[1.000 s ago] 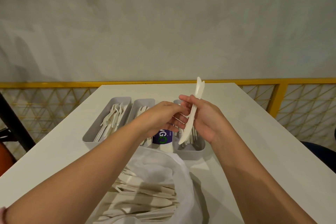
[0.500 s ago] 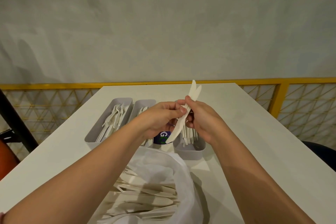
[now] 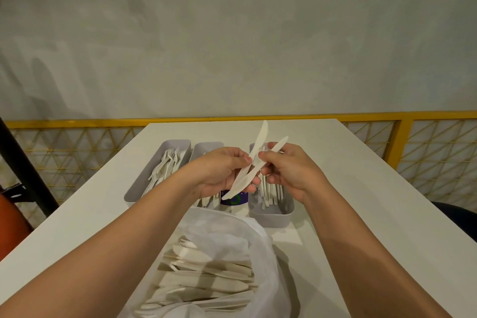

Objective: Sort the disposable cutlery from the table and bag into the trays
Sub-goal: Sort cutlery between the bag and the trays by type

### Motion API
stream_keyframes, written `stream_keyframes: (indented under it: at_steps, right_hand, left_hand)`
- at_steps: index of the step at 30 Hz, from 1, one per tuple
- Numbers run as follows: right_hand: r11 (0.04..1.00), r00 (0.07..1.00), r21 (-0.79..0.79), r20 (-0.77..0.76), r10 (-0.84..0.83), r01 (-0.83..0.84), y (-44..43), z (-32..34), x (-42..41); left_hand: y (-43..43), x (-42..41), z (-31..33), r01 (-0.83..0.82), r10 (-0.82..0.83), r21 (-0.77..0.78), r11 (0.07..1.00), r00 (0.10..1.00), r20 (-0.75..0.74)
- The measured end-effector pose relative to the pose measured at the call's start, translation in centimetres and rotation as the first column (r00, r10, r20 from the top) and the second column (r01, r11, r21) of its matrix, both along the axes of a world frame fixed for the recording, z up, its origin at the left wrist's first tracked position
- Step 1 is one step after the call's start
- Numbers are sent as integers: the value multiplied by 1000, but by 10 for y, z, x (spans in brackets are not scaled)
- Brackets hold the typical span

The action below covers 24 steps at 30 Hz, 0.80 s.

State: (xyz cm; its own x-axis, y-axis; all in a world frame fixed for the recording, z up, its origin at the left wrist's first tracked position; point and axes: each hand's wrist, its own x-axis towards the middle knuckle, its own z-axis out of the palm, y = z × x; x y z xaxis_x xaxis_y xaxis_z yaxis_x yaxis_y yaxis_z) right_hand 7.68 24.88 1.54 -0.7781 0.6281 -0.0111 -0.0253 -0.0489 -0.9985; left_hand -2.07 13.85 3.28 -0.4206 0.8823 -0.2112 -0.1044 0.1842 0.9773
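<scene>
Head view: sorting looks partway done.
Left hand point(image 3: 219, 174), right hand point(image 3: 296, 171) pinch knives point(image 3: 262, 134); 12 o'clock trays point(image 3: 271, 220) part-filled, 6 o'clock bag point(image 3: 249, 231) loaded.

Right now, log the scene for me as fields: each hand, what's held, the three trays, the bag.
Left hand: pinches two knives at their crossing
Right hand: pinches the same pair
Pose: crossed, raised over the trays
Left tray: forks
Middle tray: mostly hidden behind left hand
Right tray: sorted knives
Bag: open, cutlery inside
</scene>
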Motion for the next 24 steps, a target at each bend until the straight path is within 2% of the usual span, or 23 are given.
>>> stream_keyframes:
  at_steps: [5,8,11,14,16,19,21,24]
  right_hand:
    - [999,998,-47,-54,-15,13,0,4,2]
    - [994,981,-83,-170,-89,76,0,6,4]
    - [973,914,-134,-339,-224,188,3,10,7]
    - [961,842,-90,-465,-273,262,3,10,5]
    - [956,842,20,-480,-246,292,0,6,0]
    - [887,890,320,-418,-182,332,-9,-2,-8]
    - [812,922,500,-372,-113,301,-16,-8,-10]
    - [711,966,678,-259,-3,184,-23,-14,-13]
  left_hand:
    - [-3,-1,2,-41,41,-9,999,999,-7]
    - [-4,-2,2,-78,78,-11,997,997,-9]
    - [-3,-7,0,-176,176,-5,984,984,-1]
    - [0,-13,-2,-283,283,-2,959,959,12]
    - [3,-14,-2,-315,312,18,949,945,99]
    - [7,-12,1,-316,301,38,948,928,218]
    - [11,-9,3,-309,282,54,949,915,287]
    - [16,-5,6,-313,256,98,945,890,378]
